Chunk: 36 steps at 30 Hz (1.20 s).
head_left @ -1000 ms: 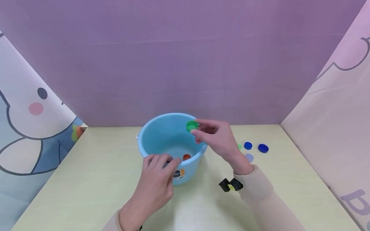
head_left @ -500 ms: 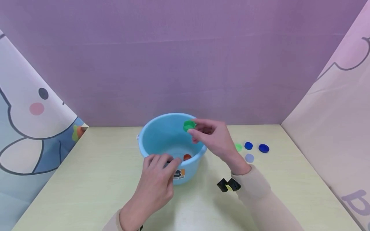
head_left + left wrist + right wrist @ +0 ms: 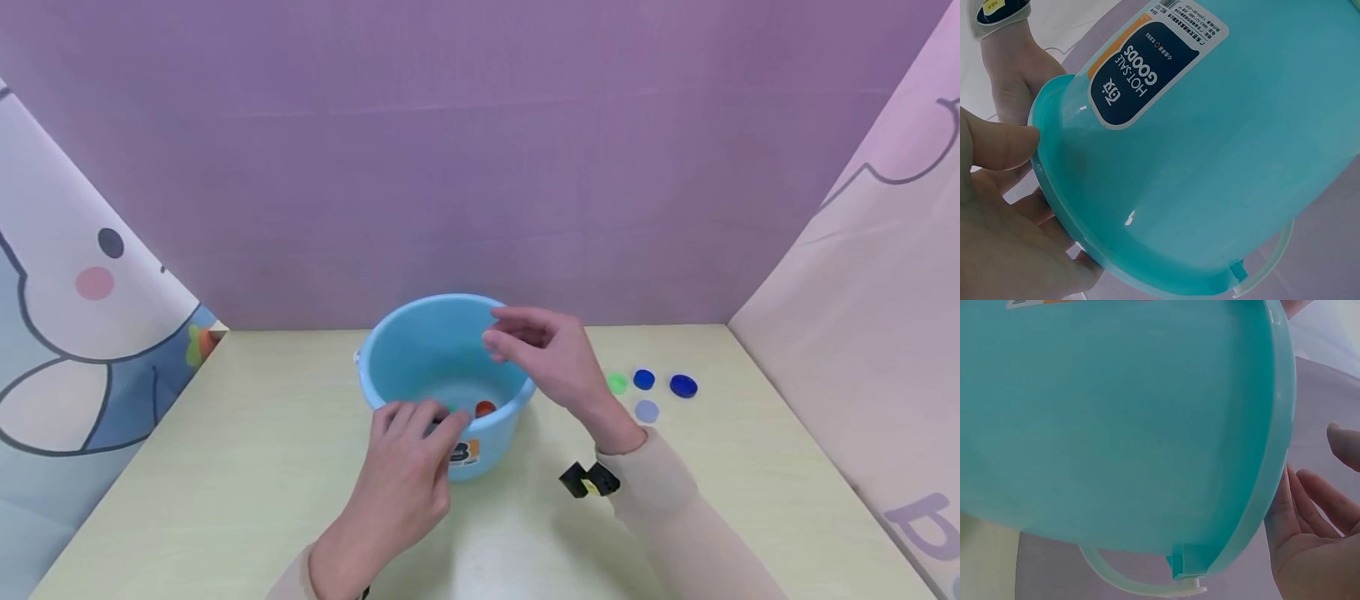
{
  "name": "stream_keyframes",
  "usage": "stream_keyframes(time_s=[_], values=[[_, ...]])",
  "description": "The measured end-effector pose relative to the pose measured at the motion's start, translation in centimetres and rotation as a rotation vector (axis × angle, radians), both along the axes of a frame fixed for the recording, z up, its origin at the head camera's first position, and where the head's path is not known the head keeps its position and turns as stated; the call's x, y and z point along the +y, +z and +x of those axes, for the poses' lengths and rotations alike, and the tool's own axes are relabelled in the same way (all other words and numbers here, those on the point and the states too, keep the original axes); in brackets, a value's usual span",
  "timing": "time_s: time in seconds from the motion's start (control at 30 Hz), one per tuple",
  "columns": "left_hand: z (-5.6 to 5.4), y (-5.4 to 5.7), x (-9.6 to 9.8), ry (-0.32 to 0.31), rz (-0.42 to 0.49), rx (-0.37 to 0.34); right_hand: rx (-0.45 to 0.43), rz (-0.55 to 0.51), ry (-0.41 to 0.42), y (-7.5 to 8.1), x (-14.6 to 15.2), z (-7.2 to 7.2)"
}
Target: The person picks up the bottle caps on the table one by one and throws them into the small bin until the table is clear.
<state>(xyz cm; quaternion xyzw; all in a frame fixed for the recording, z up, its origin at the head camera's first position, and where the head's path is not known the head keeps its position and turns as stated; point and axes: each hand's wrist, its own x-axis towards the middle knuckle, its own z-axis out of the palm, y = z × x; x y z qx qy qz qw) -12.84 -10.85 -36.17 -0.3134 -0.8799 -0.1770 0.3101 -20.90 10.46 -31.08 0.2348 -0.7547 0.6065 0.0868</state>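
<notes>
One bucket (image 3: 435, 350) (blue) below right hand (image 3: 551, 354)

Light-blue bucket (image 3: 498, 437), upright, gripped at the near rim.
From here the round bucket stands on the pale table (image 3: 187, 467), its printed label (image 3: 1147, 65) facing the person, its white handle (image 3: 1141, 589) folded down along the outside. The left hand (image 3: 408, 467) grips the rim; the right hand (image 3: 551, 358) is above the right-hand rim, thumb and fingertips apart. An orange-red cap (image 3: 485, 408) lies inside, near the front wall; a green piece (image 3: 452, 408) shows beside it, mostly hidden. Beside the bucket, right: light-green disc (image 3: 617, 383), blue cap (image 3: 643, 379), wider dark-blue cap (image 3: 683, 386), pale-blue disc (image 3: 647, 411).
</notes>
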Motion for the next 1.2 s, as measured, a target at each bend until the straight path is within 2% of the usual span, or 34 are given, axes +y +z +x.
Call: stream_keyframes(time_s=[0.3, 0.67, 0.97, 1.2], values=[[0.0, 0.0, 0.0, 0.007, -0.011, -0.004, 0.066, 0.024, -0.026, -0.1, 0.3, 0.2], [0.1, 0.0, -0.1, 0.002, -0.007, -0.009, 0.170, 0.144, -0.071, -0.3, 1.0, 0.8], [0.1, 0.1, 0.0, 0.011, -0.013, -0.019, 0.144, 0.229, -0.120, -0.7, 2.0, 1.0], [0.1, 0.1, 0.0, 0.013, -0.016, -0.020, 0.133, 0.345, -0.149, -0.7, 3.0, 0.9]])
